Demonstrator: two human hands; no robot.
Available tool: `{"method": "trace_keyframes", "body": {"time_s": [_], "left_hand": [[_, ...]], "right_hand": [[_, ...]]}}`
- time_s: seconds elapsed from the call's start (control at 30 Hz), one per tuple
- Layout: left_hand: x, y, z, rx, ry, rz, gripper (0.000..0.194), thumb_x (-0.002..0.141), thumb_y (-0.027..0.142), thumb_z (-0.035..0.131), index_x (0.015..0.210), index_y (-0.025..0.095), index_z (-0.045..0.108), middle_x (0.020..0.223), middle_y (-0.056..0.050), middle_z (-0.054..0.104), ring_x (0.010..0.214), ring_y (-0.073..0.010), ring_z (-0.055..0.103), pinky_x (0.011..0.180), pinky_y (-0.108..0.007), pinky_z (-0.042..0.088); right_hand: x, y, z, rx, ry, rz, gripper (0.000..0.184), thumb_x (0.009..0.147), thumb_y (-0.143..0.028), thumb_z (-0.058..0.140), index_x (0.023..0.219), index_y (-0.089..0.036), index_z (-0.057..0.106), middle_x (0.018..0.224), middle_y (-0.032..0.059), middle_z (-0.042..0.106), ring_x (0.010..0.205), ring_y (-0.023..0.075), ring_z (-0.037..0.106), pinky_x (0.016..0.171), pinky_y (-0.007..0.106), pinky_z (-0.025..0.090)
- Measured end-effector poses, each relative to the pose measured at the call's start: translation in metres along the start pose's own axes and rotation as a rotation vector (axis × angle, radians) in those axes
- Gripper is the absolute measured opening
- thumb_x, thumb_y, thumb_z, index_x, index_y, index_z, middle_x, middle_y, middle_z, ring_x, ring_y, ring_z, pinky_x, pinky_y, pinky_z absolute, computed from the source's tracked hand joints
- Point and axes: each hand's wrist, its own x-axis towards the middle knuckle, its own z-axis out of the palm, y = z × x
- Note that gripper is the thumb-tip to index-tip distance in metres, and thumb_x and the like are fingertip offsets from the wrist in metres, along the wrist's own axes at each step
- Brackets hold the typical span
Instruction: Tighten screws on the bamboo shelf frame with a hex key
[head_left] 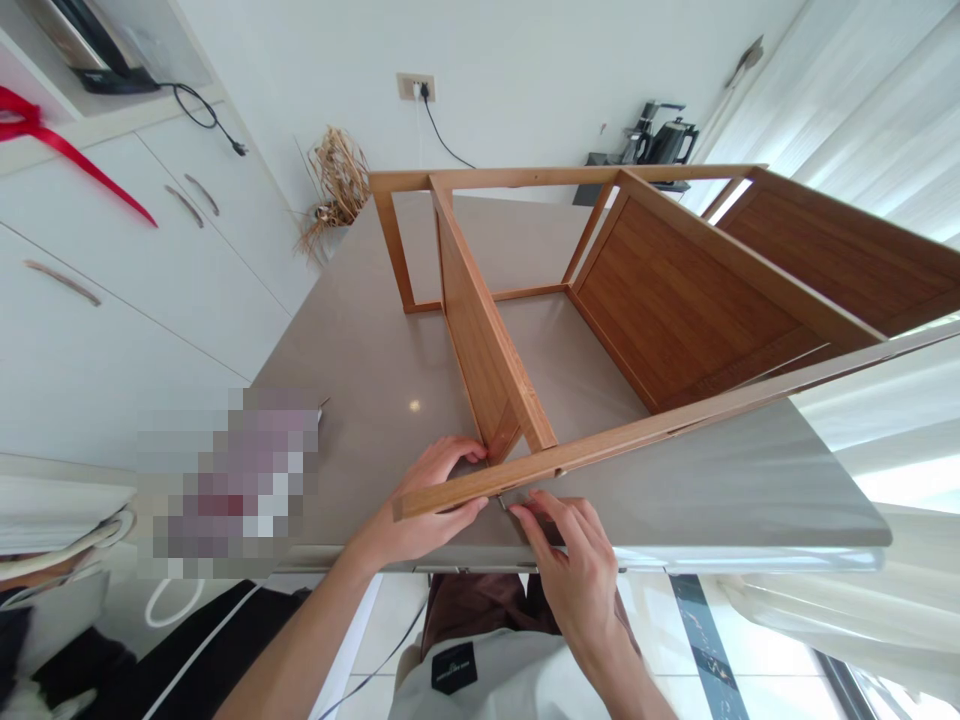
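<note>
A wooden shelf frame point(660, 425) lies on its side across the grey tabletop. My left hand point(409, 510) wraps round the near rail close to its left end, with the thumb in front and the fingers behind by the shelf panel point(480, 330). Just below that rail, my right hand point(574, 545) is closed, thumb against fingers. A small thin metal piece point(502, 502), perhaps a screw, sticks out between my right fingertips and the rail. Its exact kind is too small to tell. One dark hole point(560, 472) shows in the rail to the right.
The tabletop point(337, 360) has a blurred-out patch point(240, 480) at its left. Dried plants point(334, 185) stand at the back left corner. White cabinets point(112, 270) line the left, curtains point(862, 130) the right. A black kettle point(671, 142) is behind the frame.
</note>
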Motion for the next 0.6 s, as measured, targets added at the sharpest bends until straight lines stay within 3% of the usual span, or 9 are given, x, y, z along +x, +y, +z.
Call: {"method": "trace_keyframes", "body": {"time_s": [0.3,0.6], "left_hand": [[-0.001,0.001,0.001,0.026,0.018,-0.02,0.039,0.089,0.028,0.066,0.126,0.027,0.054,0.127,-0.004,0.064,0.119,-0.0234,0.061,0.107,-0.038,0.048],[-0.001,0.0,0.001,0.039,0.039,-0.013,0.038,0.089,0.033,0.066,0.125,0.028,0.056,0.129,-0.003,0.065,0.122,-0.0256,0.061,0.107,-0.038,0.049]], "right_hand": [[0.003,0.015,-0.007,-0.082,-0.088,0.021,0.017,0.091,-0.037,0.073,0.087,-0.021,0.067,0.072,0.0006,0.063,0.072,0.0182,0.054,0.072,0.033,0.042],[0.011,0.016,-0.014,0.022,-0.212,0.158,0.026,0.093,-0.047,0.068,0.083,-0.023,0.069,0.072,-0.0005,0.066,0.068,0.0173,0.057,0.07,0.032,0.043]]}}
